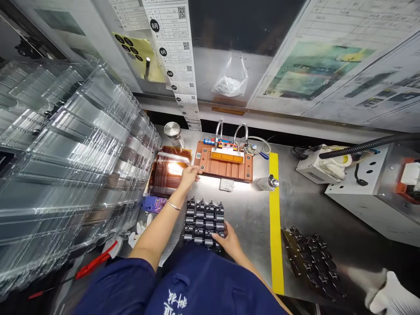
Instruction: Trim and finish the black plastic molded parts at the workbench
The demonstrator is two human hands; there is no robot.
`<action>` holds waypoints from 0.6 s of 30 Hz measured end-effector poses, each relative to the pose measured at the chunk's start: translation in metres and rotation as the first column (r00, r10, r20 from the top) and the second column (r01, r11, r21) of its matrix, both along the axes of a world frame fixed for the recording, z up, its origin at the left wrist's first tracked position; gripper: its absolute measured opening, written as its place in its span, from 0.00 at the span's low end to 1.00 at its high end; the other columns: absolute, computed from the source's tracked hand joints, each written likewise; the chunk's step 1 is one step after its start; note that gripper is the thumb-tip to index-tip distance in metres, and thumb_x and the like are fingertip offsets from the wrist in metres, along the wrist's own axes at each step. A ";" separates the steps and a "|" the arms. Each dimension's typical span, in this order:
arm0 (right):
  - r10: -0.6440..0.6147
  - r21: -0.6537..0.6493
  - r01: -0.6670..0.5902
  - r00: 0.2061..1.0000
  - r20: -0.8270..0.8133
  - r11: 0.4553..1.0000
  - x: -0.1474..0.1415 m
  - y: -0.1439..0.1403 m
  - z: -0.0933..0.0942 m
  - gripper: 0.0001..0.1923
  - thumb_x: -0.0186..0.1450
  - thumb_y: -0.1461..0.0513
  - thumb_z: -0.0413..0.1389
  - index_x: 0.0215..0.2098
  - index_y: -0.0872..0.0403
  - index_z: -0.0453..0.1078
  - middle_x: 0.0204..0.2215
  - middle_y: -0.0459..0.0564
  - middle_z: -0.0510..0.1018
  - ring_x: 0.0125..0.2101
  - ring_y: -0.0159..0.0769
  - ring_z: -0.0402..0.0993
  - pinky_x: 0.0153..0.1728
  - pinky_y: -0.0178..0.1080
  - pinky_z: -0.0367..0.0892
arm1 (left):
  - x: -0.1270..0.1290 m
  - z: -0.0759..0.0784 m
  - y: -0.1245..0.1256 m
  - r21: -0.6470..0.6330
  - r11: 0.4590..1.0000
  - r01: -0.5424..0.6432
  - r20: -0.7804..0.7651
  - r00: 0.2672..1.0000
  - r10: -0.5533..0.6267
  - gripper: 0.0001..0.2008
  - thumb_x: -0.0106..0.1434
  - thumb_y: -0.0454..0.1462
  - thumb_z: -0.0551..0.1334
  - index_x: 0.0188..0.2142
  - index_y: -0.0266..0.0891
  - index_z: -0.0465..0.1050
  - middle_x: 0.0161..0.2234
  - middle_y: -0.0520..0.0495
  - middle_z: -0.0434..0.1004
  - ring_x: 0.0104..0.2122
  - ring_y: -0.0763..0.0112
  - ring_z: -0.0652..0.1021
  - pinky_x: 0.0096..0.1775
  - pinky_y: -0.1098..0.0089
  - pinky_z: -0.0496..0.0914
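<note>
Head view: the largest thing is the leaning stack of clear moulded plastic trays (65,166), which fills the space left of the brown rectangular fixture plate (226,164) standing on the steel bench (305,205). A yellow tape stripe (275,227) runs down the bench just right of the fixture. Nearer the person than the fixture lies a black compartmented tray of small dark parts (204,218); a second dark tray (311,258) lies well right of it, beyond the stripe. Just left of the fixture sits an amber film-covered tray (167,173). The left hand (189,176) reaches to the fixture's left edge, fingers lightly curled and touching it; whether it grips anything cannot be told. The right hand (229,243) rests on the black tray's near right corner, fingers spread flat.
</note>
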State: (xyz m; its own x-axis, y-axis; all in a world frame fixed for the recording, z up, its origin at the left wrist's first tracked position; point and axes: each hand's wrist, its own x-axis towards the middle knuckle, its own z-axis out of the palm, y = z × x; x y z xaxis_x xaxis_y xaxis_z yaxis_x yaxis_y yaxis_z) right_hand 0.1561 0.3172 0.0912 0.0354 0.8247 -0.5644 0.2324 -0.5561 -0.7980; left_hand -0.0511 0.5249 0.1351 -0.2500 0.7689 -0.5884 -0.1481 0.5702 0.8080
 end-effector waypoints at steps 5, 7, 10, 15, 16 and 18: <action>-0.028 0.095 0.018 0.994 0.107 0.995 0.024 0.036 0.013 0.17 0.51 0.51 0.60 0.34 0.54 0.74 0.30 0.53 0.81 0.33 0.48 0.78 0.37 0.48 0.73 | -0.010 0.002 -0.028 0.087 0.995 0.049 -0.128 0.991 -0.037 0.05 0.61 0.34 0.58 0.31 0.36 0.71 0.24 0.50 0.75 0.17 0.79 0.70 0.21 0.76 0.64; -0.017 0.196 -0.031 0.971 0.239 0.980 0.036 0.073 0.028 0.19 0.53 0.53 0.60 0.41 0.52 0.74 0.36 0.53 0.81 0.39 0.50 0.76 0.42 0.49 0.71 | -0.009 0.005 -0.033 0.159 0.983 0.088 -0.228 0.972 -0.051 0.05 0.61 0.36 0.58 0.33 0.37 0.72 0.28 0.47 0.77 0.23 0.74 0.73 0.27 0.73 0.68; 0.031 0.442 -0.389 0.778 0.627 0.808 0.040 0.132 0.043 0.21 0.59 0.58 0.55 0.51 0.51 0.71 0.48 0.55 0.77 0.49 0.50 0.71 0.49 0.49 0.66 | 0.003 0.010 -0.035 0.314 0.930 0.193 -0.402 0.914 -0.054 0.08 0.62 0.37 0.59 0.39 0.39 0.74 0.41 0.43 0.77 0.42 0.64 0.75 0.44 0.65 0.69; 0.051 0.415 -0.723 0.526 0.849 0.553 0.018 0.188 0.025 0.20 0.63 0.67 0.49 0.52 0.52 0.70 0.52 0.55 0.75 0.52 0.47 0.67 0.53 0.51 0.59 | 0.036 -0.003 -0.022 0.278 0.583 0.763 -0.890 0.433 -0.143 0.12 0.66 0.40 0.56 0.44 0.38 0.73 0.47 0.38 0.75 0.48 0.58 0.72 0.51 0.56 0.64; 0.052 0.404 -0.740 0.507 0.860 0.538 0.016 0.193 0.019 0.20 0.64 0.67 0.48 0.52 0.52 0.70 0.52 0.55 0.75 0.52 0.47 0.67 0.54 0.52 0.58 | 0.041 -0.008 -0.016 0.198 0.534 0.822 -0.935 0.322 -0.149 0.11 0.66 0.39 0.55 0.44 0.38 0.72 0.46 0.38 0.75 0.46 0.58 0.73 0.50 0.55 0.64; 0.063 0.406 -0.761 0.502 0.863 0.506 0.019 0.200 0.007 0.19 0.65 0.66 0.48 0.53 0.52 0.69 0.53 0.56 0.74 0.55 0.47 0.65 0.55 0.52 0.57 | 0.047 -0.021 0.000 0.067 0.469 0.881 -0.974 0.160 -0.160 0.10 0.67 0.37 0.55 0.43 0.38 0.72 0.44 0.39 0.75 0.45 0.58 0.73 0.48 0.56 0.64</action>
State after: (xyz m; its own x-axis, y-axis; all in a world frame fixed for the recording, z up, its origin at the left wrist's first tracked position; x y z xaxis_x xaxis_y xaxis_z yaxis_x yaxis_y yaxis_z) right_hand 0.1752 0.5170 0.0983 -0.3777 0.9053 0.1945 0.8680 0.4193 -0.2660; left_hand -0.0045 0.5253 0.1145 0.3745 0.9119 0.1681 0.8390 -0.4105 0.3573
